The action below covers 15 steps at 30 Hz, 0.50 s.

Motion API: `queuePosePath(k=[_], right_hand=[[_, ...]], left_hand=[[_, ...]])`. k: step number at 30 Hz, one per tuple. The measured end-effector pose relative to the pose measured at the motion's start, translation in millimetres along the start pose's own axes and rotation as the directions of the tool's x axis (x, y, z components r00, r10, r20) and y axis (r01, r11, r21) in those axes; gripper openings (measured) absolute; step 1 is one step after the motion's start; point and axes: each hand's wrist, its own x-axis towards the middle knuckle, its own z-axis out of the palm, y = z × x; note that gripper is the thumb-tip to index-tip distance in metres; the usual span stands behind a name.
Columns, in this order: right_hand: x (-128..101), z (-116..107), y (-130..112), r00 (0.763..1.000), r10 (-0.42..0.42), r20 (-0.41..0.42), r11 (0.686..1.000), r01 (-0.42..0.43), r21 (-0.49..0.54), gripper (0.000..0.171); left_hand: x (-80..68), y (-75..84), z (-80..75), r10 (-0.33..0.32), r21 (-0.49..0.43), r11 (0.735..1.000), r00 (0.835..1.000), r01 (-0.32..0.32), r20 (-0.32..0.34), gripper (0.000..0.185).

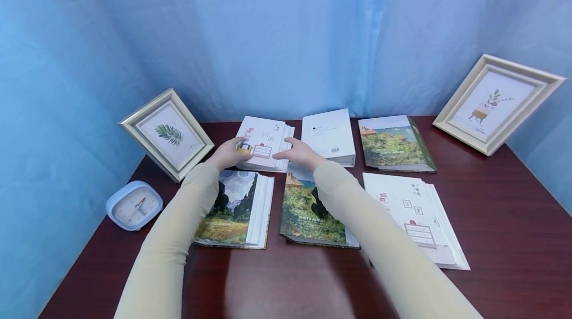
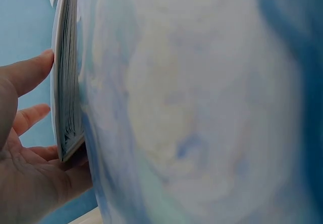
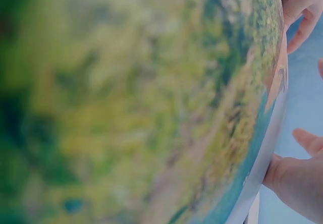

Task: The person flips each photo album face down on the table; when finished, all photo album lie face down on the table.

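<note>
A white photo album [image 1: 261, 142] with small furniture drawings lies at the back left between both hands. My left hand [image 1: 231, 153] grips its left side, fingers and thumb spread around the edge. In the left wrist view, fingertips of the left hand [image 2: 30, 168] touch the cover beside the page block [image 2: 69, 77]. My right hand [image 1: 301, 154] is at the album's right edge, thumb and forefinger apart at the loose page edges. In the right wrist view a landscape album [image 3: 151, 103] fills most of the picture, with the right hand [image 3: 300, 181] beyond it.
Nearer stand a swirling-sky album [image 1: 232, 209], a garden album [image 1: 308, 209] and another white album [image 1: 415, 214]. A white back-cover album [image 1: 328, 135] and second garden album [image 1: 393, 142] lie behind. Picture frames [image 1: 172, 135] [image 1: 496, 103] and a blue clock [image 1: 135, 205] flank them.
</note>
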Motion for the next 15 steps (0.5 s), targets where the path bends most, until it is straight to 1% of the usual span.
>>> queuePosePath(k=[3, 7, 11, 15], right_hand=[[1.6, 1.7, -1.1, 1.000, 0.010, 0.020, 1.000, -0.010, -0.008, 0.079], [2.4, 3.1, -1.7, 0.999, 0.018, 0.041, 1.000, -0.018, -0.021, 0.079], [2.0, 2.8, -1.7, 0.999, 0.020, 0.046, 0.999, -0.018, -0.038, 0.078], [2.4, 2.0, -1.1, 0.998, 0.021, 0.060, 0.999, -0.017, -0.051, 0.077]], left_hand=[[-0.9, -0.5, 0.7, 0.005, -0.011, 1.000, 1.000, -0.005, -0.001, 0.067], [-1.9, -1.2, 1.6, 0.028, -0.035, 0.999, 1.000, -0.028, -0.011, 0.066], [-1.4, -0.2, 2.1, 0.050, -0.070, 0.996, 0.998, -0.052, -0.034, 0.066], [0.1, 2.4, 2.6, 0.055, -0.081, 0.995, 0.997, -0.059, -0.058, 0.066]])
